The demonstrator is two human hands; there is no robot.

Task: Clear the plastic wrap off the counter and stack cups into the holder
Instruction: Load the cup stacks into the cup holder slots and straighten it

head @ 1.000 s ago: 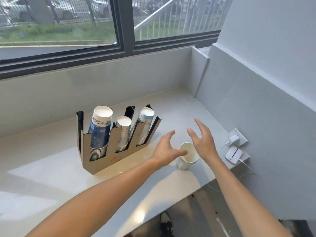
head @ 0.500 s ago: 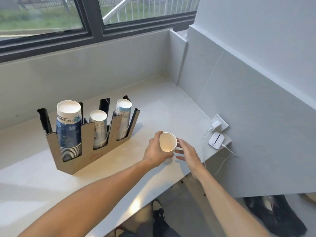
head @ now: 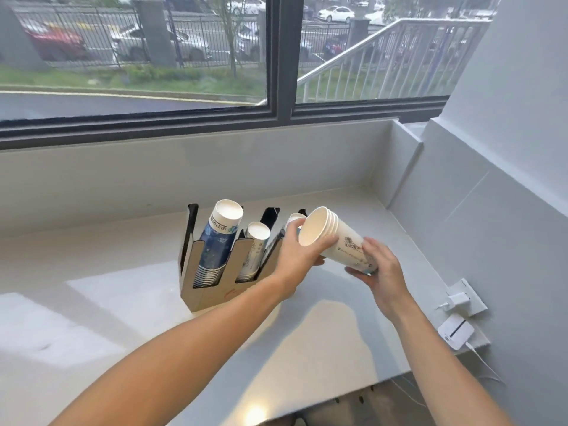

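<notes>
A short stack of white paper cups is held tilted above the counter, its mouth facing left and toward me. My left hand grips it near the rim and my right hand holds its base. Just left of it stands the cardboard cup holder with three slots: a tall stack of blue cups, a smaller white stack, and a third stack mostly hidden behind my left hand. No plastic wrap shows on the counter.
The white counter runs under a window, with a low backsplash behind and a grey wall on the right. A wall socket with a white charger and a small white device with a cable sit at the counter's right end.
The cups have been lifted off the counter and raised, tilted, to beside the holder. Both hands now hold them. The camera has tipped upward toward the window.
</notes>
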